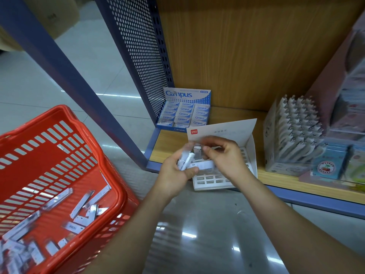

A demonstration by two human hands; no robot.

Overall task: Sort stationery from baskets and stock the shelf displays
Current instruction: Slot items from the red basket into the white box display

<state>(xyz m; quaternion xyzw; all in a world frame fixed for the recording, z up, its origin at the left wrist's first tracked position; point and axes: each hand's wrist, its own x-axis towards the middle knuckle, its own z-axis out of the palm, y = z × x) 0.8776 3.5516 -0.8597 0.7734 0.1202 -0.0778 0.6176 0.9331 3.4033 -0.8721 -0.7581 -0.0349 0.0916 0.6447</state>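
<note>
My left hand (174, 172) grips a bunch of small white stationery packs (186, 163) over the front of a white display box (213, 182) on the wooden shelf (308, 187). My right hand (223, 157) pinches one pack at the top of that bunch, just above the box's slotted tray. The box's lid (223, 129) stands open behind the hands. A red basket (65, 155) at the lower left holds several more white packs (83, 206) scattered on its bottom.
A blue Campus eraser box (185, 109) sits in the shelf's back left corner by the perforated blue side panel (142, 56). A pen display (294, 135) and colourful packs (331, 165) fill the shelf's right. Grey tiled floor (207, 224) lies below.
</note>
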